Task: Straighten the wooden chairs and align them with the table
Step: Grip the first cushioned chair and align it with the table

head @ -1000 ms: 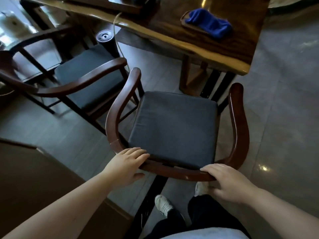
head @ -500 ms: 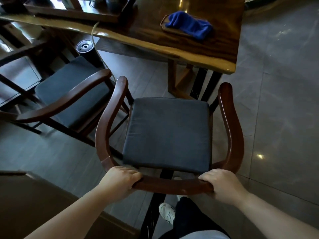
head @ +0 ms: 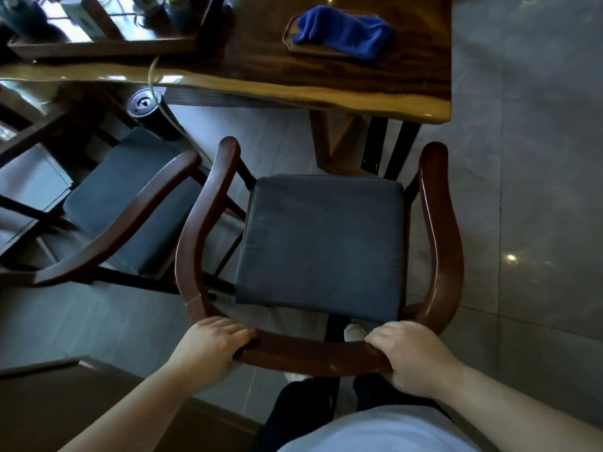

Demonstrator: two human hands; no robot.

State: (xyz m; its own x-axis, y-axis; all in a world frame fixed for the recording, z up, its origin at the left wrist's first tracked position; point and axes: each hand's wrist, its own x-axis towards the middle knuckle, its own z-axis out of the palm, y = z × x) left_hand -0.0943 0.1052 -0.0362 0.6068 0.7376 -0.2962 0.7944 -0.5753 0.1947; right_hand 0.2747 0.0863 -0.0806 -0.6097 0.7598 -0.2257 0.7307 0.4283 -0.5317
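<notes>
**Person: clothing and visible body**

Left hand [head: 211,345] and right hand [head: 411,357] bare: no gloves, rings, or watch visible. Both forearms bare to the frame edge, no sleeves in view. Pale, light-grey top [head: 375,433] fills the bottom centre, plain, no print seen. Dark trousers [head: 293,406] below it, black or near-black. White shoe [head: 354,332] with rounded toe; a second white toe [head: 295,376] is partly hidden.
</notes>
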